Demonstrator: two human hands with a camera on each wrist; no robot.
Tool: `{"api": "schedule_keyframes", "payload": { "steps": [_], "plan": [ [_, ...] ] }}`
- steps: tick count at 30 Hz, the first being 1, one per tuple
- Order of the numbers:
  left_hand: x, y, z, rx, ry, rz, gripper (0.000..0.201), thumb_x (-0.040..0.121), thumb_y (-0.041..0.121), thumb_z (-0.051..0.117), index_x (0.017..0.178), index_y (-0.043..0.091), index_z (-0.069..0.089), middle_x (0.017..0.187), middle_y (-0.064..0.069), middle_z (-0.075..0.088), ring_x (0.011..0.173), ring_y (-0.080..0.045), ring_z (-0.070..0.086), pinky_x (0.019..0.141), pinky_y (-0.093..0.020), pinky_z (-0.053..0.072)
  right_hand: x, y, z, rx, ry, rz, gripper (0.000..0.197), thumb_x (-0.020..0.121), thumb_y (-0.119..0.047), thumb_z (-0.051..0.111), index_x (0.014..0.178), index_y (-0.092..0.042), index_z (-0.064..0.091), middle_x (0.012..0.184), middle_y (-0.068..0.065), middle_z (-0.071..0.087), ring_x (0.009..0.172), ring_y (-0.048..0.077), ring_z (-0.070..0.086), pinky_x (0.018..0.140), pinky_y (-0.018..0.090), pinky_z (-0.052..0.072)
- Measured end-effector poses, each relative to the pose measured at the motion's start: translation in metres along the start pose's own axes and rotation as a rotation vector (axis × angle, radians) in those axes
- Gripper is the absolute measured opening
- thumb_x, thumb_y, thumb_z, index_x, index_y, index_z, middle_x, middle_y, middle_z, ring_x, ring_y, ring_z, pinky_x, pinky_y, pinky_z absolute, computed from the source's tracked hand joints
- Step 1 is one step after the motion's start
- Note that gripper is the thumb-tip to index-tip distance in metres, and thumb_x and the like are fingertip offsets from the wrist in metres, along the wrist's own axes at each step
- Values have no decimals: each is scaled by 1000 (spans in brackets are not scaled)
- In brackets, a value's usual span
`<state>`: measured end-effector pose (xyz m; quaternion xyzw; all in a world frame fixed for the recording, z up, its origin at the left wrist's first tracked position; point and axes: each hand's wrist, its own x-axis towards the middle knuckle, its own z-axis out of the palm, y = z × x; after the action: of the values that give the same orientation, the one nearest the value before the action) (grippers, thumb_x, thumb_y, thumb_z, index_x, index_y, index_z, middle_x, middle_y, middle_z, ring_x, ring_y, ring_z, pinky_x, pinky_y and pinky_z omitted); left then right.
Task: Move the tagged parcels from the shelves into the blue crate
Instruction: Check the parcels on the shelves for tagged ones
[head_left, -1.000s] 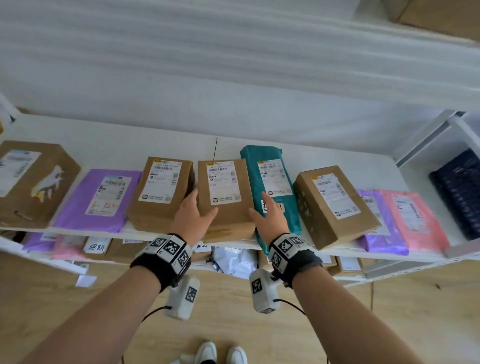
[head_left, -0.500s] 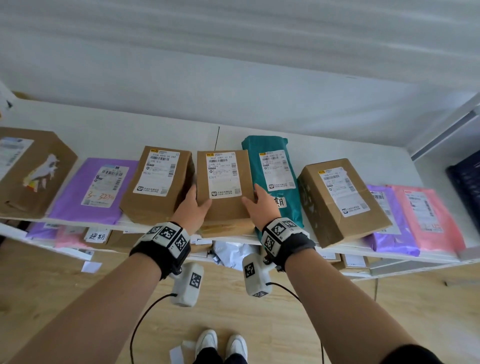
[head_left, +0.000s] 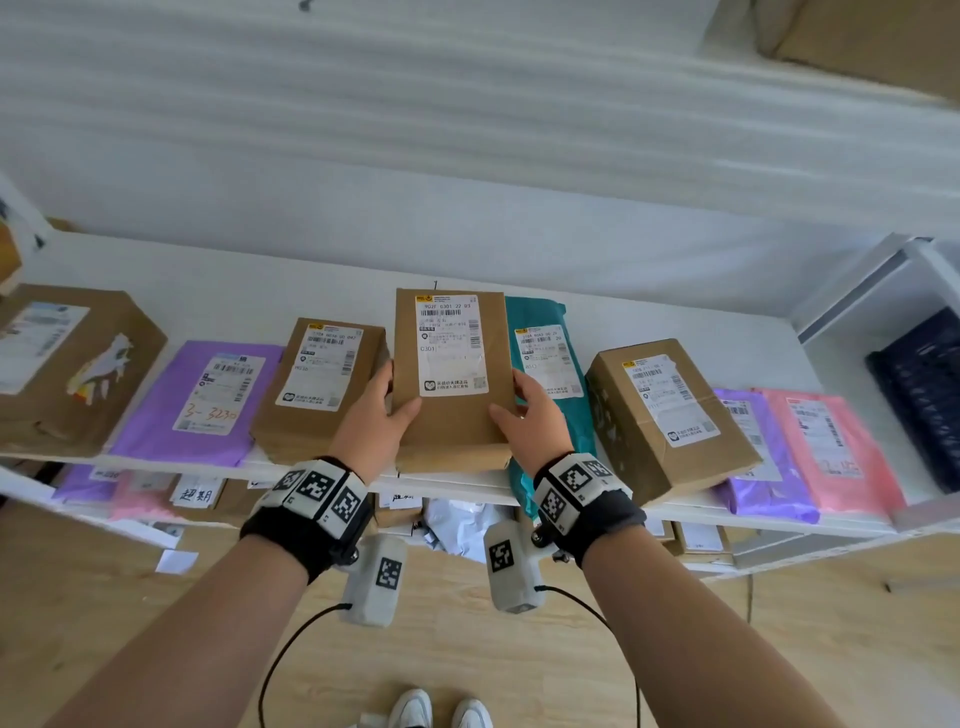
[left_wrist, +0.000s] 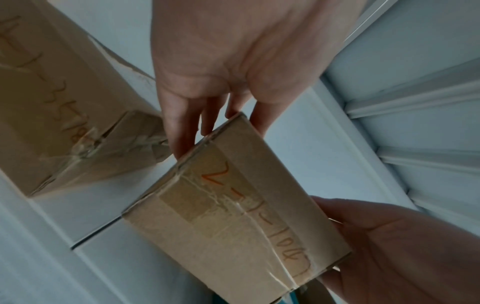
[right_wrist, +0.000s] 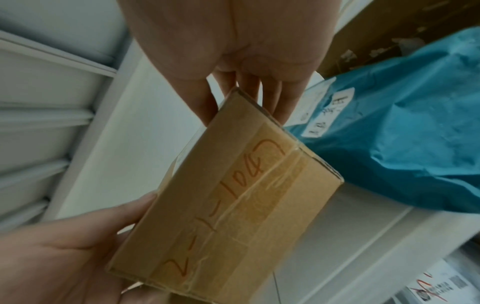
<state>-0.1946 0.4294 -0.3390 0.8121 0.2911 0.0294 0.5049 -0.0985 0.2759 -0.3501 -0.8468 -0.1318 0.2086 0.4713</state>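
While both hands grip a cardboard parcel, white shelf holds others.

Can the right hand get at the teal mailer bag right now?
Probably not yet: the right hand is busy gripping the brown cardboard box together with the left hand. The teal mailer bag lies unblocked just beside it.

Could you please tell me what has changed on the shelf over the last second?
The left hand and right hand closed onto the sides of the middle brown box and lifted it off the shelf; its front end now hangs clear. The teal parcel and neighbouring brown box stayed put.
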Motion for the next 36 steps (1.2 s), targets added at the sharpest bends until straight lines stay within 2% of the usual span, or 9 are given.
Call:
{"api": "schedule_keyframes", "payload": {
  "steps": [6,12,15,18,20,26,30,34,36],
  "plan": [
    [-25,18,-12,-92,18,50,63,98,20,53,152,28,21,137,17,39,131,-11,42,108,-46,40,-21,-17,-12,91,34,-47,54,92,-12,59,141,-18,39,127,-5,51,114,17,50,101,38,46],
    [-49,24,-14,-97,28,92,66,98,21,53,152,30,17,137,11,41,128,-14,45,101,-48,46,-40,-23,-16,193,0,-29,53,90,-16,63,136,-27,38,140,1,49,117,22,55,99,46,49],
    [-54,23,-15,-107,33,107,66,97,22,53,153,29,17,145,9,40,131,-11,41,107,-40,41,-44,-21,-19,228,-18,-13,52,89,-15,64,132,-30,38,137,5,53,118,24,56,99,46,49],
    [-59,21,-14,-112,30,130,65,97,21,54,152,27,19,131,17,40,118,0,38,101,-24,35,-46,-19,-23,219,-33,-14,51,89,-12,64,129,-30,38,135,6,55,116,23,58,97,44,51],
    [-61,18,-13,-98,32,126,65,97,22,55,152,28,21,126,18,40,111,1,40,97,-22,36,-47,-18,-26,209,-44,-13,49,89,-12,64,127,-30,38,134,6,55,114,21,59,95,40,53],
    [-58,1,-12,-89,13,92,82,85,18,71,150,34,22,141,9,44,121,-15,53,101,-43,48,-51,-14,-29,120,-38,-28,59,90,-24,65,140,-20,33,128,-3,51,100,8,55,72,14,48],
    [-52,-13,-12,9,-4,82,102,69,18,85,147,41,24,143,6,42,131,-17,44,106,-50,42,-46,-4,-23,-3,-18,-28,72,85,-28,70,145,-22,31,130,0,53,119,17,51,100,37,47],
    [-48,-14,-11,57,-18,65,96,72,14,83,148,34,28,141,1,39,125,-15,47,106,-43,42,-41,2,-16,-44,-38,-47,79,81,-28,73,146,-25,29,132,1,52,120,17,50,103,45,45],
    [-45,-14,-12,22,-29,65,87,75,14,81,146,31,32,140,1,43,115,-11,52,95,-29,48,-40,0,-16,-30,-34,-52,81,79,-25,75,146,-25,29,133,2,51,120,18,51,103,45,46]
  ]
}}
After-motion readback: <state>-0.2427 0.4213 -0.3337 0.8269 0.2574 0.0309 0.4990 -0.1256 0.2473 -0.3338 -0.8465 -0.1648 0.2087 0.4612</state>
